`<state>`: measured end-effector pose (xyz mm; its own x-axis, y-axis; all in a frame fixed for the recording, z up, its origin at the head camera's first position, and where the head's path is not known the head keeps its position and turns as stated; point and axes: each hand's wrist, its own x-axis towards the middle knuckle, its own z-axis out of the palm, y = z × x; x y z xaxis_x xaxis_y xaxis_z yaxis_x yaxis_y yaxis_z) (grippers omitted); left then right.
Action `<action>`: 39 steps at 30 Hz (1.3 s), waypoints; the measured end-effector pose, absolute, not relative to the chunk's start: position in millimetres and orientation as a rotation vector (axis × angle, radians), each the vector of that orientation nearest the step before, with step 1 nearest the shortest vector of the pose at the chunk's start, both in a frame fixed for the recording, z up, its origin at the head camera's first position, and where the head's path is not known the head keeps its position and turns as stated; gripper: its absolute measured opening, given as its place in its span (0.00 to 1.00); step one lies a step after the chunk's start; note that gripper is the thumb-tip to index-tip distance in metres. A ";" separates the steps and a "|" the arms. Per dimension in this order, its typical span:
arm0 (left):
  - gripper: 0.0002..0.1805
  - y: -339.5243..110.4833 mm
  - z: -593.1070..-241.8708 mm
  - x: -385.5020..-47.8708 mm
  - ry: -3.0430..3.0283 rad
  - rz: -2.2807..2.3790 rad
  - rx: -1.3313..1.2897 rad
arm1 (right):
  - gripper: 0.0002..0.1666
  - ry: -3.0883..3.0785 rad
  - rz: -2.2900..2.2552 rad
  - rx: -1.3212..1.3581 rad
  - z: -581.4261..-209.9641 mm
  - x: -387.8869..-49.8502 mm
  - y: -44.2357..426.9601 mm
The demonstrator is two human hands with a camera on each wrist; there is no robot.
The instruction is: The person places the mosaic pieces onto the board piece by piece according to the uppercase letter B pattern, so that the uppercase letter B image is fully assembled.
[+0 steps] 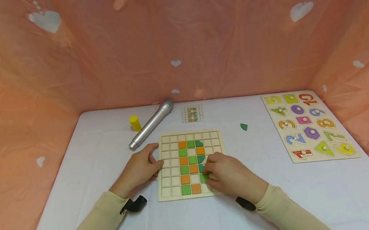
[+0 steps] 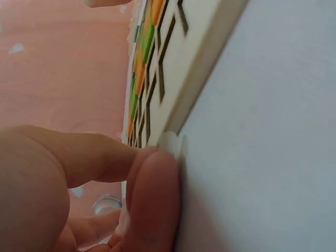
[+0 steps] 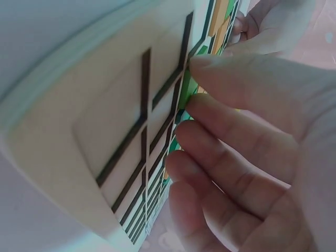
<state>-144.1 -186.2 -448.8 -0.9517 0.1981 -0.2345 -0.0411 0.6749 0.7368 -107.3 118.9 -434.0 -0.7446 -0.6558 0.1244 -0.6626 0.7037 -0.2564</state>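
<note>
A wooden grid board (image 1: 174,191) lies flat, with orange, light green and dark green tiles in several of its squares. My left hand (image 1: 139,169) rests at the board's left edge, thumb and forefinger touching it. In the left wrist view the thumb (image 2: 155,194) meets the board's side. My right hand (image 1: 229,172) is over the right part of the board. Its thumb and forefinger pinch a light green square tile (image 3: 185,89) at a square low in the pattern; the other fingers are bent beside them. A loose dark green quarter-round tile (image 1: 244,126) lies right of the board.
Behind the board lies a small pattern card (image 1: 192,113). A silver microphone (image 1: 151,125) and a yellow cylinder (image 1: 135,123) are at the back left. On the right is a number-and-shape puzzle board (image 1: 310,126). Pink curtains (image 1: 174,35) surround the white table (image 1: 102,125).
</note>
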 end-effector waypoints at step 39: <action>0.39 -187.6 -451.4 -142.8 2.571 1.197 0.124 | 0.17 -3.197 0.556 0.213 -418.6 -209.3 242.9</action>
